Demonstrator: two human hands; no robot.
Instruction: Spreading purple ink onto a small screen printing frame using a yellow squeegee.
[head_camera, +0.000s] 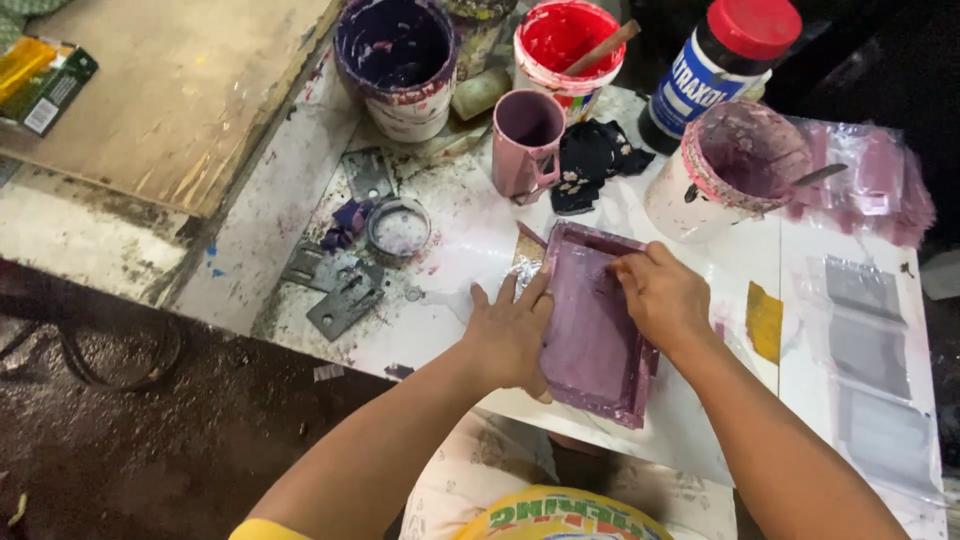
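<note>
Two hands are laid on one purple frame (592, 325), a flat rectangular tray-like piece smeared w/ mauve paint, set on the white desk (470, 250) near its front edge.

The left hand (510, 335) is spread flat, fingers together & extended, pressed against the frame's left long side; nothing is gripped, the frame is only steadied. The right hand (660, 295) is curled over the upper right part, fingertips bent down onto the inner face; whether anything small is pinched under them can't be told.

The frame's long axis is run from the far end, by the pink mug (527, 140), toward the near end at the desk edge, tilted slightly rightward as it nears the body. Its far short end is pointed approx. at the mug & the dark cloth (590, 160). The frame is lodged between both hands, each touching it; neither is clearly nearer.

Further back are seen a purple paint pot (395, 60), a red paint pot (560, 45) w/ stick, & a mauve-rimmed tub (725, 165).
</note>
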